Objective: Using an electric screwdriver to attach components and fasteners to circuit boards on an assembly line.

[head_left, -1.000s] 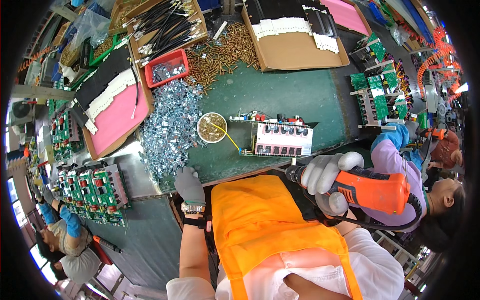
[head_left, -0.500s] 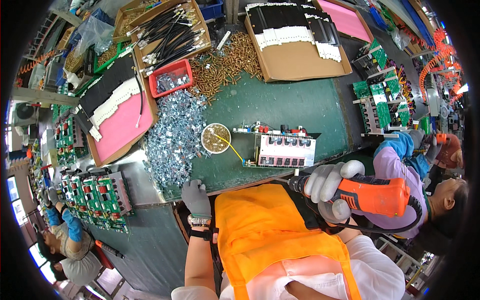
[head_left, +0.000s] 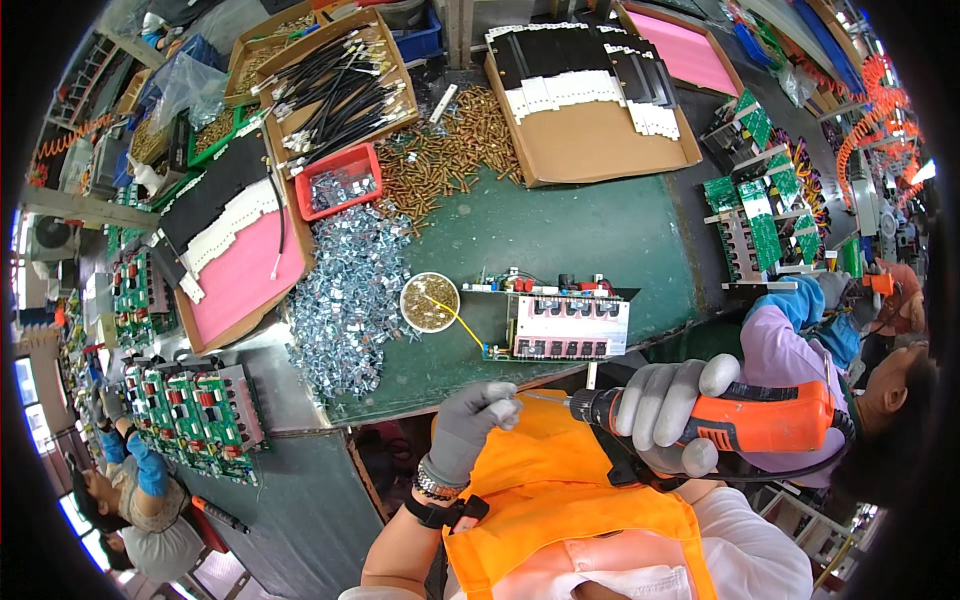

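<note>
My right hand (head_left: 670,412), in a grey glove, grips an orange and black electric screwdriver (head_left: 745,418) that points left, just below the table's front edge. My left hand (head_left: 470,428), also gloved, has its fingers pinched together at the screwdriver's thin bit (head_left: 545,398); whether a screw is between them I cannot tell. On the green table (head_left: 560,235) just beyond lies a circuit board assembly (head_left: 562,322) with a white panel and a yellow wire. A small round dish of screws (head_left: 430,301) stands to its left.
A heap of silver metal clips (head_left: 345,295), a red tray (head_left: 338,180), brass parts (head_left: 450,150) and cardboard boxes (head_left: 590,100) fill the table's back. Racks of green boards (head_left: 190,405) stand left and right (head_left: 765,215). Other people work at lower left (head_left: 140,490) and right (head_left: 810,345).
My left hand has come up and to the right, from the table's edge to the screwdriver's bit. The screwdriver has stayed in my right hand near the front edge.
</note>
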Available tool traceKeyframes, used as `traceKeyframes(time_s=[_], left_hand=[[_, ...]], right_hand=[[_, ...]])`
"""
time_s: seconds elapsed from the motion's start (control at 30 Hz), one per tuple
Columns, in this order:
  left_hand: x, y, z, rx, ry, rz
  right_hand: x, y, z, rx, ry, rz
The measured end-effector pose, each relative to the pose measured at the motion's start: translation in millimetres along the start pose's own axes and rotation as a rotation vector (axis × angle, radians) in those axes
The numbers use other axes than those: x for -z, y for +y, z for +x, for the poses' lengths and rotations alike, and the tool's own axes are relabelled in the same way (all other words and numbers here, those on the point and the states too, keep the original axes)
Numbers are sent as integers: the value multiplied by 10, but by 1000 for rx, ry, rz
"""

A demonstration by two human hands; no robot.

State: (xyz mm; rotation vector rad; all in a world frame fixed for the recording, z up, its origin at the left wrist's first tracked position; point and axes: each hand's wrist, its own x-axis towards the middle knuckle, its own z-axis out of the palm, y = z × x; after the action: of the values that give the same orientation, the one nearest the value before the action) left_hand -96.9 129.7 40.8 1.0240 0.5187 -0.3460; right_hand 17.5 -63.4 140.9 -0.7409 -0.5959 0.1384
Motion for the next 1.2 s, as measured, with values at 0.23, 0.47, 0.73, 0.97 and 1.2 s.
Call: traceKeyframes(time_s=[0.23,0.47,0.73,0.97,1.2], left_hand=[[-135,-15,21,64,-67,-32],[-75,-36,29,84,-93,-91],[-202,-71,84,-9,-26,98],[-298,-40,319,39,-158,126],[-538,86,624,98,-310,322]], right_hand=[[71,-31,-5,-85,-117,38],[87,-27,-12,-65,-91,39],[-90,-4,8,-80,-16,-66],[22,-70,-40,-88,77,-219],[192,-81,-66,-7,51,-425]])
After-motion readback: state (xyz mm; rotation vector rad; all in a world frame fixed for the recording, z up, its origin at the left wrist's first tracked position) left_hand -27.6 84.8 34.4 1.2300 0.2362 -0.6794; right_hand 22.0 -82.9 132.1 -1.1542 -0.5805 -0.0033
